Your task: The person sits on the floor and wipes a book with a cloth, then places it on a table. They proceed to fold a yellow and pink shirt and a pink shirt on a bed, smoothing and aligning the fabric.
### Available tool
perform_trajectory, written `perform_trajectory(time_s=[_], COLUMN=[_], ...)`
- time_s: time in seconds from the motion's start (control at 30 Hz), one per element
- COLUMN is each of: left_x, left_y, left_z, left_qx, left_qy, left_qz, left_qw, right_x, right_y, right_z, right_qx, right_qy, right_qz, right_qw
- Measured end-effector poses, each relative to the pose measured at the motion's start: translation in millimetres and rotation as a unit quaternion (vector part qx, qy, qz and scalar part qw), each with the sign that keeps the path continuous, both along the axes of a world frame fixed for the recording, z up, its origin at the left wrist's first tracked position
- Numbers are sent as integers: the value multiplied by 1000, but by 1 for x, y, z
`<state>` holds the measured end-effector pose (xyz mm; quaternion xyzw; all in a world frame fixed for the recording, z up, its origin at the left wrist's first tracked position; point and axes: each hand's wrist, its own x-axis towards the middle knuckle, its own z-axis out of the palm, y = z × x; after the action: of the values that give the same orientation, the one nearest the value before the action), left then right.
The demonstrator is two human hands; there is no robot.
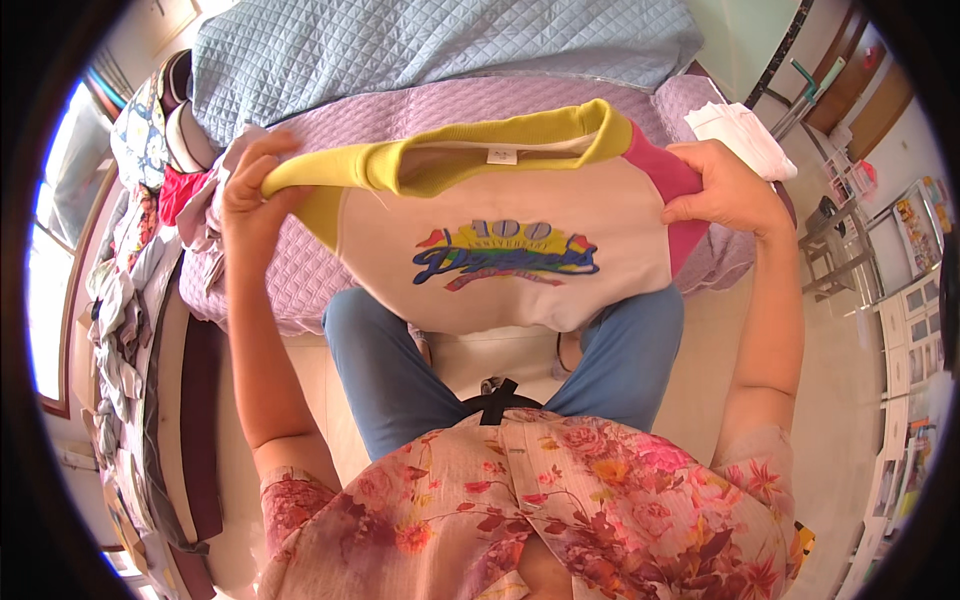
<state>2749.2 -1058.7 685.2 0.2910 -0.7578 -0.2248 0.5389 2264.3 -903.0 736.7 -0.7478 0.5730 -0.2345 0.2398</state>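
A white sweatshirt (510,240) is stretched out in front of me, above my knees. Its ribbed neckline (517,154) is yellow, the shoulder on the left is yellow, and the one on the right is pink. A colourful print with writing covers the chest, and a small white label (502,156) shows inside the neck. My left hand (251,184), slightly blurred, grips the yellow shoulder side. The pink shoulder is pinched between thumb and fingers of my right hand (720,187). The lower part of the sweatshirt droops between my knees.
Ahead stands a sofa with a lilac quilted cover (450,101) and a light-blue quilted cover (450,45) behind. Folded white cloth (739,135) lies on its right end. Clothes (116,337) are heaped along the left, beside a red cloth (178,193). A wooden stool (836,247) stands right.
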Motion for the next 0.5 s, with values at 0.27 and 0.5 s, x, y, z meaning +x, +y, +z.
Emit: perform_trajectory(time_s=[0.27,0.5], left_x=[-48,-93], left_y=[-98,-181], left_z=[-9,88], left_qx=[114,-231], left_qy=[-215,-217], left_qz=[12,365], left_qw=[970,875], right_x=[-70,-93], right_y=[-80,-176], right_z=[-82,21], right_qx=[92,-450], right_qy=[-27,245], right_qz=[-64,-282], right_qw=[993,811])
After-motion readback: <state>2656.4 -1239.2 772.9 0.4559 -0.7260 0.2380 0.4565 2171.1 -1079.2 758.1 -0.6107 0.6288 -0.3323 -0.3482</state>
